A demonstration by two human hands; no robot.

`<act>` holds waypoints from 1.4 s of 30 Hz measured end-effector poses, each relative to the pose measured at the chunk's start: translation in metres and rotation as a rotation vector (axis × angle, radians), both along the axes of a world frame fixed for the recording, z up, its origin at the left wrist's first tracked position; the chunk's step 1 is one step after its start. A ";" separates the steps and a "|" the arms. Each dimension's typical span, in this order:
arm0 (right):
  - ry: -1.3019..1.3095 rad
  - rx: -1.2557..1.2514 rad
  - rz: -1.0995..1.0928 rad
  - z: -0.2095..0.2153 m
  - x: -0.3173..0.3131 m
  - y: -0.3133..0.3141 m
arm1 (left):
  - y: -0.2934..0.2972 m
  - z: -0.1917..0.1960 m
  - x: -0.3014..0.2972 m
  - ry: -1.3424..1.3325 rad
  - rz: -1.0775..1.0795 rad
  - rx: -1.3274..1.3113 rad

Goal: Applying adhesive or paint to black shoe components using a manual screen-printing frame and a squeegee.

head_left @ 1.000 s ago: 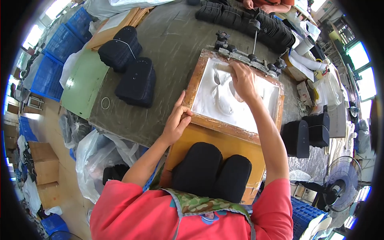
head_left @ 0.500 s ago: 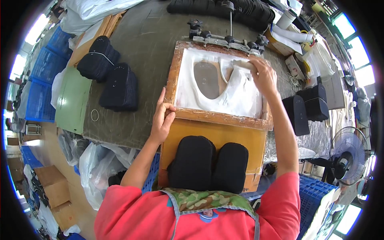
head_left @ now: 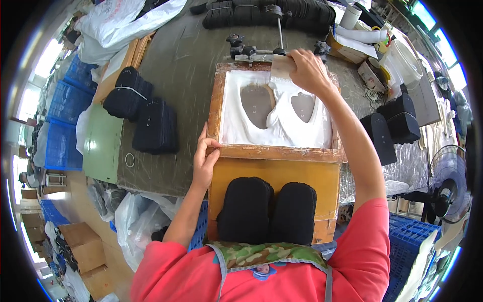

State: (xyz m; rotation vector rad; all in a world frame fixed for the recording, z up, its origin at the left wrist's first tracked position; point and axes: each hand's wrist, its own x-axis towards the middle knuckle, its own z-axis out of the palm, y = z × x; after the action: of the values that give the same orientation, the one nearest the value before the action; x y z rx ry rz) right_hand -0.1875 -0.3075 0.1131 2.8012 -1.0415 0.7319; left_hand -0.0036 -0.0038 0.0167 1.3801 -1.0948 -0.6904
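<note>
Your right hand is clamping fingers round a pale scraper, hiding its right end, at the wooden-framed screen's far side; your left hand, fingers parted, is bracing the near-left corner; white paste is masking mesh.

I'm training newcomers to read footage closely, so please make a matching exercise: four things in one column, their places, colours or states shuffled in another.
1. Left hand
2. Right hand
3. Flat panel left of the dark tabletop
4. Fan

A. Near the picture's right edge
B. Touching the wooden frame at its near left corner
C. Pale green
D. Holding a flat scraper

Pairs: 1-B, 2-D, 3-C, 4-A
</note>
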 end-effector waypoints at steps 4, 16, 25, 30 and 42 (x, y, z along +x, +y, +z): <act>-0.357 0.134 0.248 0.071 -0.041 0.037 | 0.004 0.032 -0.001 0.138 0.008 -0.071; 0.092 0.631 0.067 -0.001 -0.113 0.101 | -0.050 0.123 0.036 -0.062 -0.020 -0.327; -0.340 0.515 -0.030 -0.107 -0.095 0.039 | -0.081 0.021 0.030 -0.412 -0.007 0.181; -0.669 0.981 -0.145 -0.078 -0.134 0.077 | -0.121 -0.001 0.001 -1.067 -0.012 0.195; -0.638 0.712 -0.470 -0.021 -0.333 0.030 | -0.120 0.011 0.002 -0.873 -0.059 0.230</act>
State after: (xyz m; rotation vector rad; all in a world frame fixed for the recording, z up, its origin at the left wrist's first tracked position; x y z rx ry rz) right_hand -0.5208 -0.2779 0.0919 2.6147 -2.3690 1.4525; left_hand -0.0014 -0.1241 0.0281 1.9252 -1.7741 -0.2325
